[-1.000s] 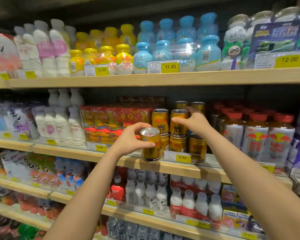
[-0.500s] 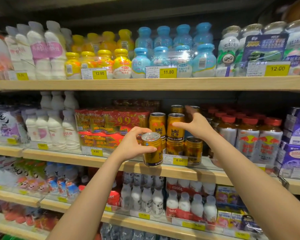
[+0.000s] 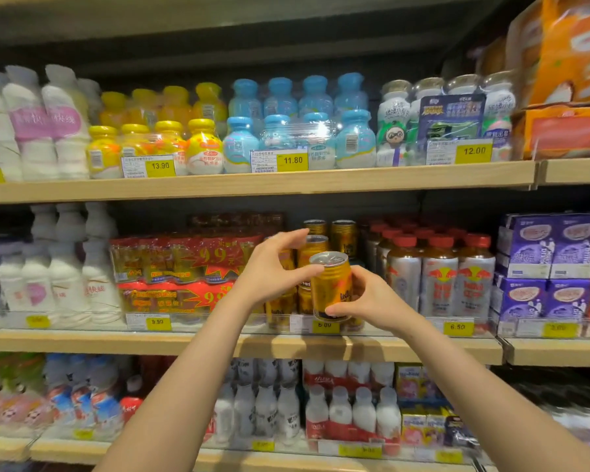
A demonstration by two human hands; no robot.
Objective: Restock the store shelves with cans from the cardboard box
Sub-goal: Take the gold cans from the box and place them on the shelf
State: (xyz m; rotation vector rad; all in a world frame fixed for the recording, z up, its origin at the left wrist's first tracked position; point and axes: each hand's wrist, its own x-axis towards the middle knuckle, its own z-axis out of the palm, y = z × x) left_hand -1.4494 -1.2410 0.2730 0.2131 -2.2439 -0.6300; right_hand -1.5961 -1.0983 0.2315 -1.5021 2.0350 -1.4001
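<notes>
A gold can [image 3: 331, 284] with a silver top is upright in front of the middle shelf [image 3: 116, 345]. My right hand [image 3: 375, 301] grips its lower right side, thumb under the base. My left hand [image 3: 269, 270] is just left of the can with fingers spread; only its thumb tip rests on the can's upper side. Behind the hands, several matching gold cans [image 3: 343, 233] stand stacked on the shelf, partly hidden. The cardboard box is out of view.
Silver bottles with red caps [image 3: 438, 277] stand right of the cans, red multipacks [image 3: 184, 264] to the left, and purple cartons [image 3: 552, 267] at far right. A yellow 6.00 price tag [image 3: 324, 325] sits below the cans. The upper shelf [image 3: 252, 182] overhangs them.
The can moved right from my left hand into my right. My right hand came back off the stacked cans and closed on it. My left fingers opened.
</notes>
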